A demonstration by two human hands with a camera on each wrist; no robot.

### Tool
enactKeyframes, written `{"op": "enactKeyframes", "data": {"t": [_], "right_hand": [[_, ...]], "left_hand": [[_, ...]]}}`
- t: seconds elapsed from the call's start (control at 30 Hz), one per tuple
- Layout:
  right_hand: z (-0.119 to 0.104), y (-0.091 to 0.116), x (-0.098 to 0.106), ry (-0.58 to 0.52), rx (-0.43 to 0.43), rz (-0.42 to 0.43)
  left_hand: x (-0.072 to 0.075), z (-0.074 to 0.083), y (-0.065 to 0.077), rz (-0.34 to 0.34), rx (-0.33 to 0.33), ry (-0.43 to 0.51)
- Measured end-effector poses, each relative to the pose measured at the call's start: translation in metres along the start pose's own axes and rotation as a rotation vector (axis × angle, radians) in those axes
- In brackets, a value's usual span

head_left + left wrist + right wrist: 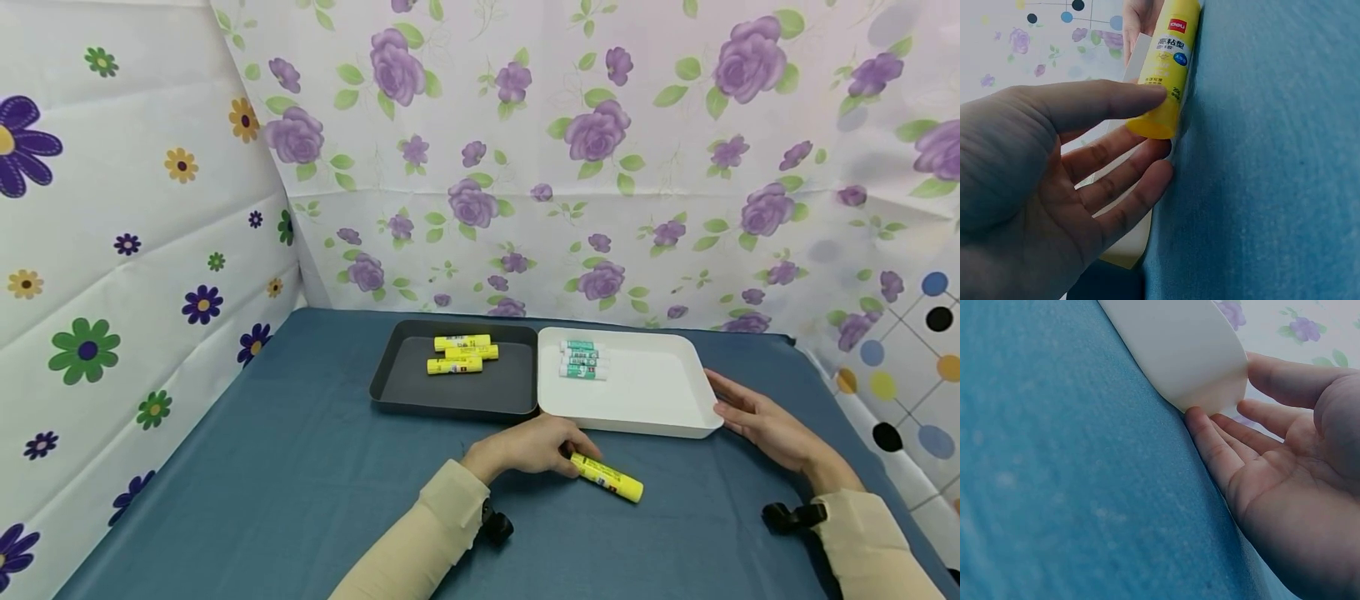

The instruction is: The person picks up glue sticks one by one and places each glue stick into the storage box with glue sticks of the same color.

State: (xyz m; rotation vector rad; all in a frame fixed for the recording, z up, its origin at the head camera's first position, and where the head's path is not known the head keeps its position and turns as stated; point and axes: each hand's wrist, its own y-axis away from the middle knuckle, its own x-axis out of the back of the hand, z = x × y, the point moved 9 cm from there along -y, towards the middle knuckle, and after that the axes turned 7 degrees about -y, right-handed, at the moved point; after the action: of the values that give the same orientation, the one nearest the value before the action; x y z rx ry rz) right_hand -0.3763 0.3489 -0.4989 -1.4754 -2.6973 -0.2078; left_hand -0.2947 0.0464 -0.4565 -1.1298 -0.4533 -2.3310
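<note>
My left hand (536, 446) pinches one end of a yellow glue stick (609, 478) between thumb and fingers, in front of the white tray (652, 375). In the left wrist view the thumb lies across the lower end of the glue stick (1169, 69), while the other fingers spread below it, close to the cloth. My right hand (768, 425) is at the white tray's right front corner. Its fairly straight fingers (1213, 444) touch the tray's outer wall in the right wrist view, with the thumb at the rim.
A black tray (405, 383) stands left against the white one, holding three yellow glue sticks (455, 366). Several green-and-white glue sticks (583, 361) lie in a column in the white tray's left part. Blue cloth (300, 500) covers the table; a floral curtain (525, 167) hangs behind.
</note>
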Motion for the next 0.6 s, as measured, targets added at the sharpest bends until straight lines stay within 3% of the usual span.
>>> {"op": "enactKeyframes", "data": {"t": [0.23,0.6], "right_hand": [[0.0009,-0.0004,0.0011,0.014,0.003,0.004],[0.0004,-0.0002,0.0008,0.016,-0.005,0.008]], "left_hand": [[0.0021,0.0018,0.0002,0.005,-0.017,0.063],[0.0049,0.0024,-0.0004,0.022,-0.046,0.087]]}}
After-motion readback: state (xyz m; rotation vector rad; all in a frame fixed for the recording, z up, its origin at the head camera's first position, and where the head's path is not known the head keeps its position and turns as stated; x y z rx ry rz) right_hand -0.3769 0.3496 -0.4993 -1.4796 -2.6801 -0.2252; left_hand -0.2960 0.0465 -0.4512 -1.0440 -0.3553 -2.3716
